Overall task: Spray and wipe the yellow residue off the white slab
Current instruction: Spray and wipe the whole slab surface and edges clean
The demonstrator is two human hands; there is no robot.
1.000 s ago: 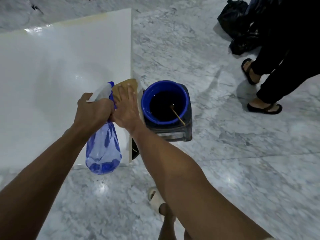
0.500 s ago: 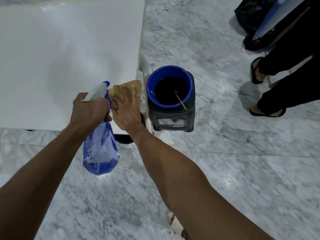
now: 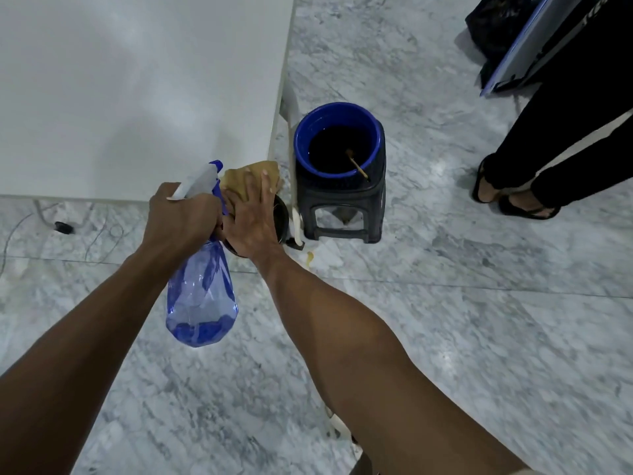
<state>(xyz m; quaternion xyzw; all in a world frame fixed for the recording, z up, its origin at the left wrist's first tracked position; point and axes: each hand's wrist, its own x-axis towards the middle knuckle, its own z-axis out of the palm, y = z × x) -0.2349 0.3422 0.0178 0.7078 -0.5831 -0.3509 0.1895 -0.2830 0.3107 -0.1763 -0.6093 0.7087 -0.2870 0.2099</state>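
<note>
The white slab point(image 3: 137, 90) fills the upper left, and its near right corner lies just beyond my hands. My left hand point(image 3: 181, 214) grips the neck of a blue see-through spray bottle point(image 3: 202, 299) that hangs below it, with a little blue liquid at the bottom. My right hand point(image 3: 251, 221) lies flat, fingers spread, on a yellow-stained cloth point(image 3: 246, 174) at the slab's corner. A dark round object point(image 3: 281, 216) shows partly under that hand. No yellow residue is visible on the slab surface in view.
A blue bucket point(image 3: 339, 114) of dark liquid with a stick in it sits on a black plastic stool point(image 3: 342, 214) right of the slab. Another person's legs in black trousers and sandals point(image 3: 527, 204) stand at the right. A yellow drip point(image 3: 310, 257) marks the marble floor. A cable point(image 3: 61, 228) lies at the left.
The view has shifted back and down, so the slab's near edge and more floor show. Both hands stay together at the slab's corner, still holding bottle and cloth.
</note>
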